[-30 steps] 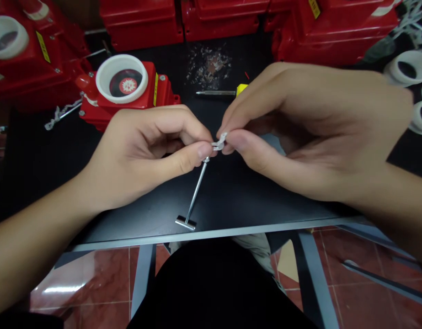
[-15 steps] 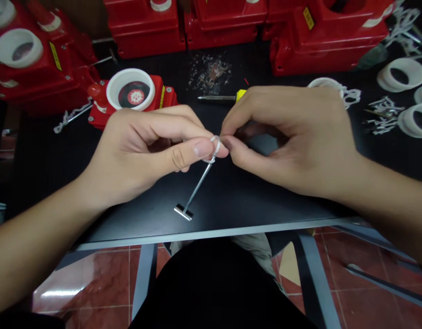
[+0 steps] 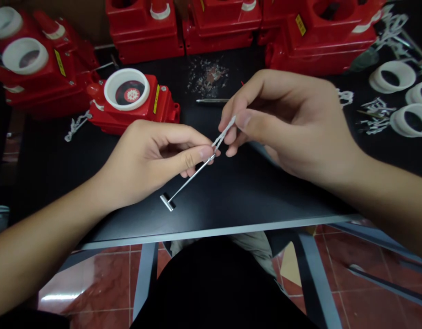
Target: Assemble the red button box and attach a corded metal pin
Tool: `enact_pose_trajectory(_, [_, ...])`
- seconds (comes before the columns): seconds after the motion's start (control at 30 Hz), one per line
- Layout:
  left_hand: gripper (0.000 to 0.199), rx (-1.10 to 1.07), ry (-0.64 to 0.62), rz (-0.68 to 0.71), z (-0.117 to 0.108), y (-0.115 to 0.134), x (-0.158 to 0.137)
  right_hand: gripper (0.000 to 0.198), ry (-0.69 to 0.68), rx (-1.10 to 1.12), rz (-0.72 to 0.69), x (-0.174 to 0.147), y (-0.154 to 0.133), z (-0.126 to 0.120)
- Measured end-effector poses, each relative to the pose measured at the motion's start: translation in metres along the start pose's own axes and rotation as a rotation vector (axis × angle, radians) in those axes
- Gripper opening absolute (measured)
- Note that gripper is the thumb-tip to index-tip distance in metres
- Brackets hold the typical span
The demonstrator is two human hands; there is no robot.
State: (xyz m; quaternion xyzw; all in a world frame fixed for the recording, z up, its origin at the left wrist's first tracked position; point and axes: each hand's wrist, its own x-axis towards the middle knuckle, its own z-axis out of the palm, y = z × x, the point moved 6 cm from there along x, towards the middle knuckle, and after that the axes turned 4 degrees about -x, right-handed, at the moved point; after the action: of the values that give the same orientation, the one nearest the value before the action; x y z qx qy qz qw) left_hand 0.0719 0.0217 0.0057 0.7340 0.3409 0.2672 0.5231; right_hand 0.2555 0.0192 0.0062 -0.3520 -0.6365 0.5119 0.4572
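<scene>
Between the thumb and fingers of my left hand (image 3: 159, 157) is the upper end of a thin T-shaped metal rod (image 3: 190, 179). Its short crossbar points down and left, above the black tabletop. A loop of white cord (image 3: 224, 132) is tied at the rod's upper end and stretches up to the right. The far end of that loop is pinched at the thumb and forefinger of my right hand (image 3: 286, 123); the other right fingers are loosely curled. The knot lies partly under my left thumb.
A small red housing with a white ring (image 3: 126, 89) stands behind my left hand. Larger red housings (image 3: 145, 36) line the back. A screwdriver (image 3: 212, 101) and crumbs (image 3: 211, 75) lie behind my hands. White rings (image 3: 392, 76) and small metal pins (image 3: 377, 114) are at right.
My right hand has moved up from my left fingertips, and the cord loop is now drawn out straight. The rod has tilted, its crossbar swinging left and slightly up.
</scene>
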Motion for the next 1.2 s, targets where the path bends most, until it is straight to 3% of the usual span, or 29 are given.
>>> enact_pose_trajectory(0.07, [0.004, -0.012, 0.003, -0.02, 0.001, -0.002, -0.001, 0.042, 0.024, 0.023, 0.018, 0.001, 0.003, 0.0])
enact_pose_trajectory(0.27, [0.017, -0.077, 0.005, -0.063, 0.003, -0.009, -0.001, 0.044, 0.019, 0.034, -0.024, -0.001, -0.009, 0.001])
enact_pose_trajectory(0.6, [0.025, -0.105, 0.141, -0.152, -0.002, -0.004, -0.006, 0.027, 0.115, -0.091, -0.178, -0.006, -0.023, -0.003])
enact_pose_trajectory(0.73, [0.023, -0.135, 0.19, -0.165, -0.005, 0.003, -0.007, 0.036, 0.142, -0.074, -0.14, -0.004, -0.02, -0.005])
enact_pose_trajectory(0.93, [0.023, -0.111, 0.229, -0.162, -0.008, 0.005, -0.01, 0.032, 0.114, -0.039, -0.141, -0.003, -0.021, -0.004])
enact_pose_trajectory(1.2, [0.015, 0.189, 0.264, 0.095, -0.013, 0.006, -0.015, 0.024, 0.191, 0.006, -0.181, -0.004, -0.021, -0.008])
